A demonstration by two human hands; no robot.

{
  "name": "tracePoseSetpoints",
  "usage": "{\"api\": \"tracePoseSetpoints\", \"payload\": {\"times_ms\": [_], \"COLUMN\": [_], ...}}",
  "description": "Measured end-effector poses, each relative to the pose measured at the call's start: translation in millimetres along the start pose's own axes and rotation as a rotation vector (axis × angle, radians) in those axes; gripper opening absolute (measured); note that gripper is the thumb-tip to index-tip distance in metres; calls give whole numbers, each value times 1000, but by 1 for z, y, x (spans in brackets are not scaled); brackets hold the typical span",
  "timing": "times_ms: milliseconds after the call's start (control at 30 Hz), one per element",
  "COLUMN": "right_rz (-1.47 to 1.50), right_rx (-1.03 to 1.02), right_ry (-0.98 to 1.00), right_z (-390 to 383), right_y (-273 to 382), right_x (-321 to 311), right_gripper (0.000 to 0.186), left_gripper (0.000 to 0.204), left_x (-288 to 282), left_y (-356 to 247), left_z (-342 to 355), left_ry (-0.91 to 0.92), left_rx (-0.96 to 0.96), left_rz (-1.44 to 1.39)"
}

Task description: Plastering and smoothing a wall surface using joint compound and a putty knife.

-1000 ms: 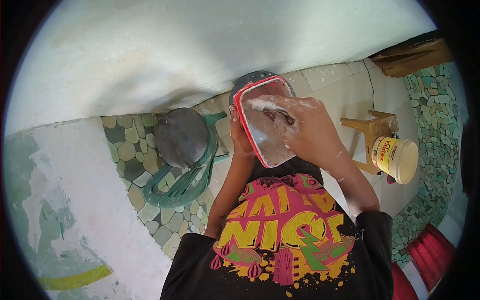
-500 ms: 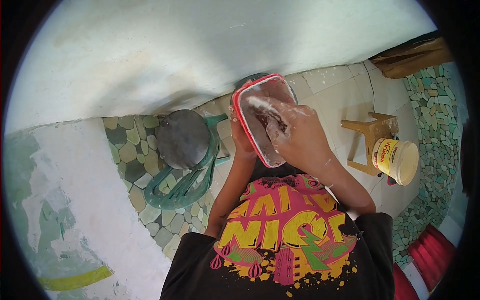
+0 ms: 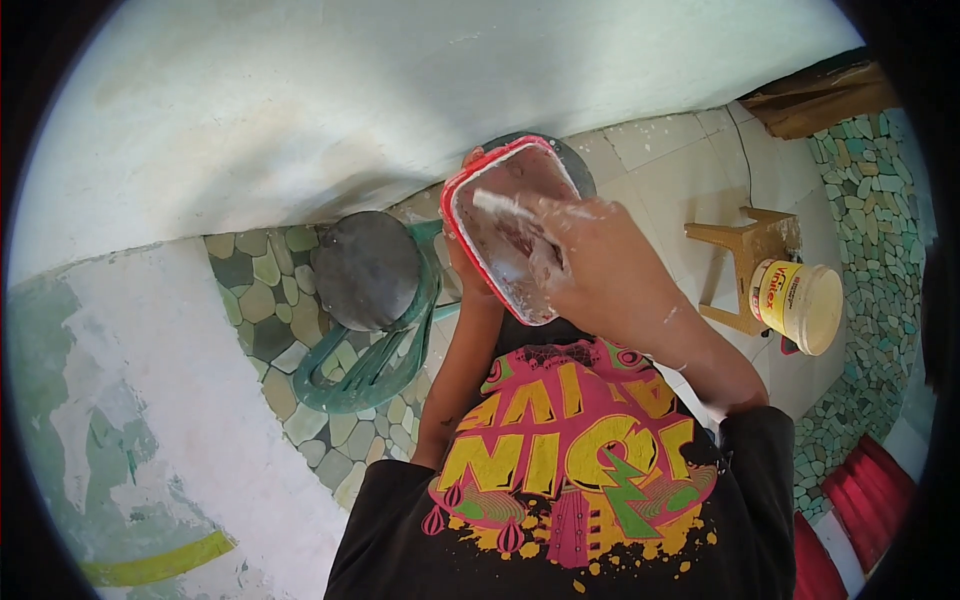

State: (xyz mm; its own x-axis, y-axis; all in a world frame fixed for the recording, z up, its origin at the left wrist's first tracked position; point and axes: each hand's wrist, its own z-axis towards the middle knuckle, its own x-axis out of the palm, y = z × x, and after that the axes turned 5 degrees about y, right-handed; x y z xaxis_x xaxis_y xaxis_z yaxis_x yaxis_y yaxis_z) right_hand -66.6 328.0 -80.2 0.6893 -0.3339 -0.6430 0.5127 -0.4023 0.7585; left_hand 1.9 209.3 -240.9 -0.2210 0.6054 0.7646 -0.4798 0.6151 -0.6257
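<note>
A red-rimmed rectangular tub (image 3: 452, 205) is held up in front of my chest, its inside smeared with whitish paste. My left hand (image 3: 470, 268) is closed around the tub's left side and underside, with fingertips showing near its far corner. Inside the opening is my right hand (image 3: 590, 250), streaked with white paste, its fingers curled. A narrow white-coated strip (image 3: 500, 204) sticks out leftward from these fingers; whether it is a tool's edge or a coated finger I cannot tell.
A pale wall (image 3: 300, 100) rises ahead. Left of me stands a green plastic chair (image 3: 365, 375) beside a dark round seat (image 3: 368, 270). On the right, a yellow-and-white bucket (image 3: 800, 305) lies tilted against a tan stool (image 3: 745, 240). A dark round thing (image 3: 572, 165) shows behind the tub.
The tub has shifted slightly left and away from me. My right hand has moved a little, still inside the tub, with its white strip now pointing further left.
</note>
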Motion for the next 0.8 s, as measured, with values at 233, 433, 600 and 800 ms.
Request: {"api": "tracePoseSetpoints", "payload": {"times_ms": [233, 433, 600, 800], "right_rz": [74, 39, 40, -38], "right_rx": [-38, -35, -67, -54], "right_ry": [-113, -6, -145, -29], "right_z": [7, -2, 1, -5], "right_y": [-7, -7, -6, -4], "right_x": [31, 17, 13, 25], "right_gripper": [42, 40, 38, 38], "left_gripper": [78, 82, 82, 80], "left_x": [60, -3, 7, 4], "left_y": [-30, 7, 4, 1], "left_z": [27, -9, -6, -9], "left_ry": [-711, -99, -7, -123], "left_rx": [-353, -40, 10, -5], "left_rz": [52, -24, -68, 2]}}
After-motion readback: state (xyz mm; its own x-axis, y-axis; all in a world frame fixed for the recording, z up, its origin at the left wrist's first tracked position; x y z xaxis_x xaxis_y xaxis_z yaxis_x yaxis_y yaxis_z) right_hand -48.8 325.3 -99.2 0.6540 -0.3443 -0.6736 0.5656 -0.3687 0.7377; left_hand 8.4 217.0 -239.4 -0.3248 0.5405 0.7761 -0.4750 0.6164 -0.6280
